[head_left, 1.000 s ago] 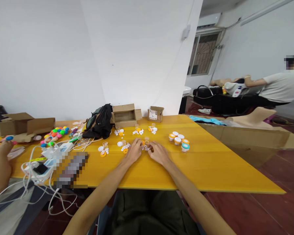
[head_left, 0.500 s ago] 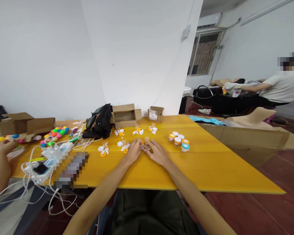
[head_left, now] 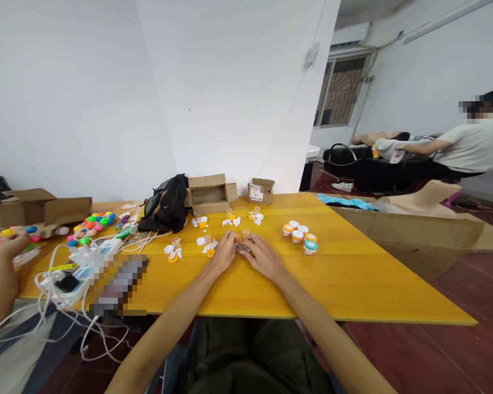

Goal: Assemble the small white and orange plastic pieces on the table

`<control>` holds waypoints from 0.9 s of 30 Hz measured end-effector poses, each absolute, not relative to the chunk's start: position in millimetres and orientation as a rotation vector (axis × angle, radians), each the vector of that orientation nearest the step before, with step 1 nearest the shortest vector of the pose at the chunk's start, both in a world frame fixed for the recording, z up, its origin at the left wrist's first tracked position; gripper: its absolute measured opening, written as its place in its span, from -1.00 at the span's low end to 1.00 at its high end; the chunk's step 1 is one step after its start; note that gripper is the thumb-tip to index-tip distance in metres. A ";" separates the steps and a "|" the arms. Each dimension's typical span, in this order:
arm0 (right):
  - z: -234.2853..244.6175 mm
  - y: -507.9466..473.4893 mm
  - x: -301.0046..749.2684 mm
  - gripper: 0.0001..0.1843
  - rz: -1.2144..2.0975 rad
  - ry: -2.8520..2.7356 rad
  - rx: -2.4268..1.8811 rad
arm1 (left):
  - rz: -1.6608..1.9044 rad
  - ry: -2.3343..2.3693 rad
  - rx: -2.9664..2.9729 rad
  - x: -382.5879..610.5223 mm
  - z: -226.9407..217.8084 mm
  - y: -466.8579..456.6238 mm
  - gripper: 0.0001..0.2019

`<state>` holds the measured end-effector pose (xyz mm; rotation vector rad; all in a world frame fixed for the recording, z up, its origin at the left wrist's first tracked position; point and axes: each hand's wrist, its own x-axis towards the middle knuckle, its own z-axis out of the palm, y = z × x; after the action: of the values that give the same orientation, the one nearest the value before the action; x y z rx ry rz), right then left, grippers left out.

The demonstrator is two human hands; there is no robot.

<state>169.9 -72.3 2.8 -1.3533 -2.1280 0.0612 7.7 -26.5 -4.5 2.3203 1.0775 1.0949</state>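
1. Left hand (head_left: 225, 254), just left of a heap of small white patterned pieces (head_left: 244, 248) on the yellow wooden tabletop (head_left: 345, 284): grip half-curled, any hold hidden.
2. Right hand (head_left: 265, 256), just right of the heap: grip loosely bent; cannot tell if it holds anything.
3. Clear jars with orange, white and teal lids (head_left: 298, 235): right of the heap.
4. Small brown cardboard box (head_left: 260, 192): behind the heap.

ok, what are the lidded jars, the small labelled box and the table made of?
Jars: probably clear plastic, smooth; walls look see-through, so glass stays possible.
Lids: likely opaque plastic; solid teal, orange and white colouring.
Small box: cardboard, matte; brown walls without shine.
Table: wood or wood-look laminate, slightly glossy; yellow-brown with a soft sheen.
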 end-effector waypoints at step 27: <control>-26.8 -49.8 168.8 -0.35 0.070 -1.921 -1.509 | 1.226 1.048 2.296 9.4 -0.3 -28.6 -0.85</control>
<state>168.8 -49.8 -26.8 -1.5089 -1.9212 0.0696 9.4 -28.6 -0.3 2.2965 1.0476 1.2263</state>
